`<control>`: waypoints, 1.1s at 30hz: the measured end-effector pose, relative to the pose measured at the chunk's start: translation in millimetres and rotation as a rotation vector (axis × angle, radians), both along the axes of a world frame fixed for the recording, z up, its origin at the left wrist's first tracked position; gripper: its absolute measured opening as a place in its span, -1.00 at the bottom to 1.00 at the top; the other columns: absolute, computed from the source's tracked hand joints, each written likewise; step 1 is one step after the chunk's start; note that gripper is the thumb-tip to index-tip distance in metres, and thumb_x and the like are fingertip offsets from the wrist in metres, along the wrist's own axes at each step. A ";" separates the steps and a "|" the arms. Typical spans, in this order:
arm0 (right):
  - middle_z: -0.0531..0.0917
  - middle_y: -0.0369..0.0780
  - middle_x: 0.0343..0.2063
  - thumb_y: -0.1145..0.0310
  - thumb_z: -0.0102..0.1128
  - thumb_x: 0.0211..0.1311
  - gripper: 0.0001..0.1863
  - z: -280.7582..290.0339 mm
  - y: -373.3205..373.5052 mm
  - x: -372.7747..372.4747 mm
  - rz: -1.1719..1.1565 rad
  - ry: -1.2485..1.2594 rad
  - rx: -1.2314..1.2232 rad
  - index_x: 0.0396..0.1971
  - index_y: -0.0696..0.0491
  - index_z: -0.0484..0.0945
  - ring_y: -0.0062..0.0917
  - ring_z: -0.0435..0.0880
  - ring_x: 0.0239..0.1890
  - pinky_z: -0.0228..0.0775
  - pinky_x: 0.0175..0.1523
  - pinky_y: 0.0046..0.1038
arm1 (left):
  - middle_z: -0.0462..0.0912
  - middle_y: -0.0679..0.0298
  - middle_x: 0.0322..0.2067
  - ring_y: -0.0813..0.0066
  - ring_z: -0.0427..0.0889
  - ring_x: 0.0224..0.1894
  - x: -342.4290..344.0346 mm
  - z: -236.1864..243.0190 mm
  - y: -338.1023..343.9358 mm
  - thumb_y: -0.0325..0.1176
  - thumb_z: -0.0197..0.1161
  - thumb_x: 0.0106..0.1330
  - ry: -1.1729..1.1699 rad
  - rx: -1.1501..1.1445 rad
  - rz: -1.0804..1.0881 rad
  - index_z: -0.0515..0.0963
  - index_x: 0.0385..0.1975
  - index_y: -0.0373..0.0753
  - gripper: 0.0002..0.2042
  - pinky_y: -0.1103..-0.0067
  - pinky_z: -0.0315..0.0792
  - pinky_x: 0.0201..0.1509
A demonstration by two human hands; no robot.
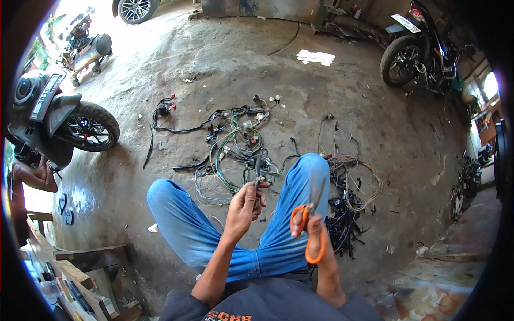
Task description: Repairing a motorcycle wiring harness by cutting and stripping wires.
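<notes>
My left hand (242,209) is raised between my knees, thumb and fingers closed on a black wiring harness (258,167) whose dark end stands up past the fingertips. Over my right thigh, my right hand (315,227) grips a pair of scissors (298,218) by its orange handles. The blades point up and away from me, blurred by motion, so I cannot make out how far they are spread. On the floor beyond my left hand lies a tangle of wires (235,136) in green, black and white, with several connectors.
To the right of my knee lies another wire heap (345,214). Motorcycles stand at the left (88,128) and far right (404,59). Another person's arm (35,176) shows at the left, near sandals (65,211). A wooden bench (80,275) holding tools is at lower left.
</notes>
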State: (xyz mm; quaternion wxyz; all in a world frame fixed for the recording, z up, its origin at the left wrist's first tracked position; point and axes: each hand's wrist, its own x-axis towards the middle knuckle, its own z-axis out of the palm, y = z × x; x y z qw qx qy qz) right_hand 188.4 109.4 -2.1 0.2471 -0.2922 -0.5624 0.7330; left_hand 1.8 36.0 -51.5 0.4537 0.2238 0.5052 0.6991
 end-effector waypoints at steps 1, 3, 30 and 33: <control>0.38 -0.30 -0.43 -0.27 -0.11 0.43 -0.37 -14.5 -5.8 5.0 0.052 -0.025 0.012 -0.21 0.13 0.36 -0.63 0.41 -0.42 0.38 -0.24 -0.50 | 0.45 0.42 -0.49 0.81 0.25 -0.63 -1.1 1.4 2.8 -0.10 -0.10 0.62 -0.081 -0.042 -0.013 0.52 -0.09 -0.33 -0.61 0.77 0.10 -0.60; 0.38 -0.22 -0.40 -0.16 0.05 0.42 -0.42 -23.4 -21.5 7.8 0.069 -0.175 -0.017 -0.21 0.17 0.36 -0.51 0.44 -0.41 0.42 -0.24 -0.39 | 0.47 0.41 -0.51 0.82 0.28 -0.63 -0.9 1.7 5.0 -0.14 -0.05 0.61 -0.164 -0.086 -0.040 0.55 -0.12 -0.35 -0.64 0.79 0.11 -0.60; 0.40 -0.08 -0.19 0.02 0.57 -0.04 -0.30 42.8 21.5 -58.0 0.133 -0.455 1.056 -0.12 0.23 0.40 -0.16 0.42 -0.13 0.33 -0.01 -0.20 | 0.27 0.45 -0.70 0.72 0.14 -0.62 -18.9 82.7 -16.9 -0.14 -0.11 0.62 0.260 0.013 -0.100 0.35 -0.53 -0.29 -0.55 0.60 0.05 -0.58; 0.37 -0.09 -0.25 0.07 0.57 -0.03 -0.33 52.4 24.1 -60.4 0.112 -0.391 1.081 -0.16 0.24 0.39 -0.24 0.40 -0.21 0.30 -0.14 -0.26 | 0.25 0.44 -0.69 0.70 0.12 -0.61 -26.5 85.2 -14.7 -0.15 -0.11 0.61 0.391 0.020 -0.132 0.34 -0.53 -0.30 -0.56 0.60 0.05 -0.57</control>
